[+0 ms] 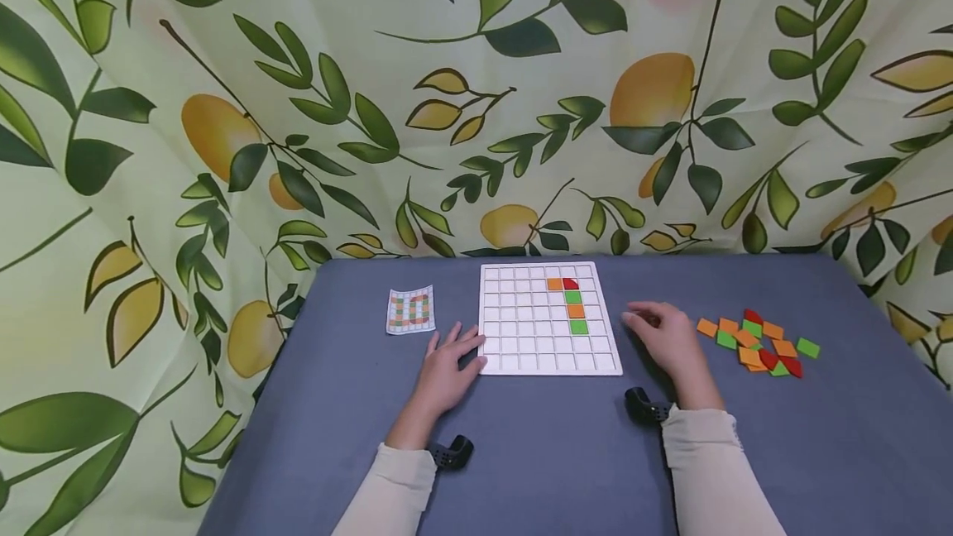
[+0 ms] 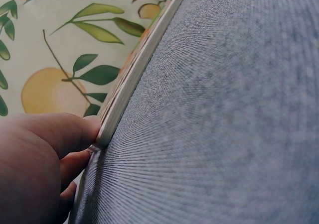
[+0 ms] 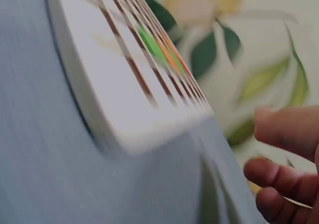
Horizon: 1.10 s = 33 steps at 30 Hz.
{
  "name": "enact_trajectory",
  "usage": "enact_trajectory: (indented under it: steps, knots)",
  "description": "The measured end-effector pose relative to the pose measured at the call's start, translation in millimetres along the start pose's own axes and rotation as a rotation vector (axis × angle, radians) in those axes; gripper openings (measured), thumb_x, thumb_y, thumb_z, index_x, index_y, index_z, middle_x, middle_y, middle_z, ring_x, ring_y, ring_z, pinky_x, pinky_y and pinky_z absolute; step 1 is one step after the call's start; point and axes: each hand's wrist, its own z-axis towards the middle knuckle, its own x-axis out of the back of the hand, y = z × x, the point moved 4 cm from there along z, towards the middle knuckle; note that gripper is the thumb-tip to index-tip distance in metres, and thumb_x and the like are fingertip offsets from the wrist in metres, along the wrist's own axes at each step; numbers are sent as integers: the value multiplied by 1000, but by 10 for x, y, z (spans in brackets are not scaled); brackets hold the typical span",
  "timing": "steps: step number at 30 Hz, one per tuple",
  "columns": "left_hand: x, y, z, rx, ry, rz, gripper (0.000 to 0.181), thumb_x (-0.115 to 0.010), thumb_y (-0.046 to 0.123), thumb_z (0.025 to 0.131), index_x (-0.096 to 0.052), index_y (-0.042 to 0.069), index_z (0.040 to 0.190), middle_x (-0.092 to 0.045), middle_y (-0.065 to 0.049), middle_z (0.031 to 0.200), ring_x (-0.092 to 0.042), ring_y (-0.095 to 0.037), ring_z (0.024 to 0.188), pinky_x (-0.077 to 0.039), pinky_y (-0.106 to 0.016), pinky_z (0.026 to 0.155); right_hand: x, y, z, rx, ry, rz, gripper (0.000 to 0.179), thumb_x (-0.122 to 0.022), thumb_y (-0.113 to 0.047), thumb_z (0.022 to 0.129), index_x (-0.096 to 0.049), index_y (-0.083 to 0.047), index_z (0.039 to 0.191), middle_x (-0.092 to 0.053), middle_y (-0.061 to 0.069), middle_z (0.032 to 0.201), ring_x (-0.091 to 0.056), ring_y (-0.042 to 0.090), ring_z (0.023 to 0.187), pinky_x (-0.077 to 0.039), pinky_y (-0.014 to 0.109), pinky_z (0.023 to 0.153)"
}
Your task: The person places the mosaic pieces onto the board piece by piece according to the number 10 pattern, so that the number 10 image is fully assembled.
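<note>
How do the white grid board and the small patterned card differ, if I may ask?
The board is much larger than the card. The board holds five separate coloured tiles in its right half, with its other cells bare, whereas the card shows a coloured pattern across much of its face. Both lie on the blue table.

a pale fabric backdrop (image 1: 476, 60), printed with green leaves (image 1: 335, 83) and orange-yellow fruits (image 1: 216, 135), is hung behind the table (image 1: 543, 461). the latter is covered with blue-grey cloth (image 2: 224, 109), in which a fine weave can be seen.
</note>
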Motion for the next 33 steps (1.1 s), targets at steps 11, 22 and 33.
enact_trajectory:
  steps: [11,22,33]
  knots:
    - [44,-40,19,15,4,17,38,-65,25,95,-65,13,131,-56,-3,143,-35,-29,145,-9,-58,121,672,665,-57,-271,116,-204,58,-52,-23,98,-38,7,145,-18,37,154,-7,60,141,-15,77,104]
    - [28,5,16,9,-4,16,38,-64,25,95,-66,12,130,-56,-4,143,-36,-30,145,-10,-59,121,622,788,-49,-202,31,-229,50,-39,-27,104,-46,8,139,-26,35,152,-4,57,144,6,83,103]
    - [19,4,8,19,-13,21,38,-65,25,94,-66,12,130,-56,-4,143,-36,-30,145,-10,-58,121,503,618,-47,-150,171,-211,25,-60,-7,92,-71,6,109,-60,33,118,-52,51,109,-40,62,96]
